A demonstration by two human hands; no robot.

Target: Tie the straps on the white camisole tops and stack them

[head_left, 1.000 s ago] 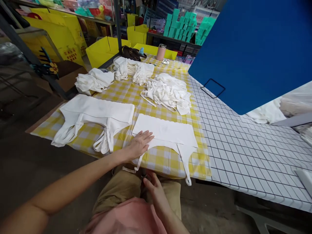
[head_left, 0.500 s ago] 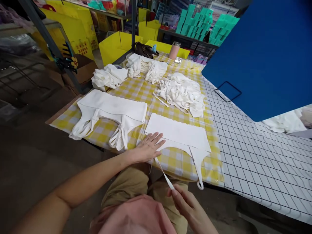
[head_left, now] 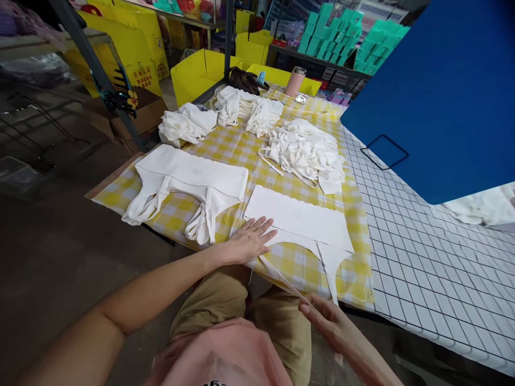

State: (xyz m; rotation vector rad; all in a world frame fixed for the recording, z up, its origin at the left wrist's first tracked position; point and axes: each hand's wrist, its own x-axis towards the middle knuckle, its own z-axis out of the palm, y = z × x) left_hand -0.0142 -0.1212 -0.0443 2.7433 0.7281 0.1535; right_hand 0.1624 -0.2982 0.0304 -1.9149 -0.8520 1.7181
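Note:
A white strappy crop top lies flat near the table's front edge, its scalloped hem pointing away from me. My left hand rests on its left side, palm down with fingers spread. From beneath that hand a thin shoulder strap runs taut to my right hand, which pinches its end just off the table edge. The other shoulder strap hangs down beside the right fingers, its tip hidden behind them. To the left lies a neat stack of similar tops, with looped straps toward me.
A crumpled heap of white garments and folded bundles lie farther back on the yellow checked tablecloth. A pink bottle stands at the far end. On the right, a blue panel overhangs a white gridded surface.
My right hand has moved right and slightly up with the strap end, coming up to the other strap. My left hand stays on the top. The whole view has shifted slightly.

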